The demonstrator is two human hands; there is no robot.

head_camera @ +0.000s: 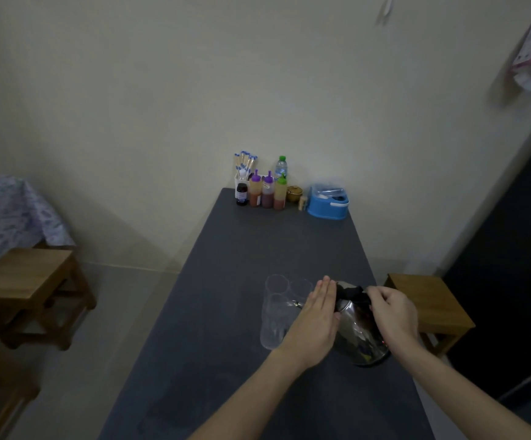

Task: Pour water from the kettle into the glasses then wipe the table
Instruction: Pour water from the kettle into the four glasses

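Observation:
A shiny steel kettle (pixel 357 335) with a black lid and handle stands on the dark grey table (pixel 226 344), near its right edge. My right hand (pixel 394 312) is closed around the black handle at the top. My left hand (pixel 316 322) lies flat, fingers straight and together, against the kettle's left side by the spout. Three clear glasses stand just left of the kettle: one close (pixel 273 322), two behind it (pixel 277 284) (pixel 300 289). My left hand partly covers them. I cannot tell whether they hold water.
At the table's far end by the wall stand sauce bottles (pixel 267 192), a chopstick holder (pixel 244 168), a water bottle (pixel 281 168), a small pot (pixel 294 193) and a blue box (pixel 328 203). Wooden stools stand left (pixel 26 281) and right (pixel 429 306) of the table.

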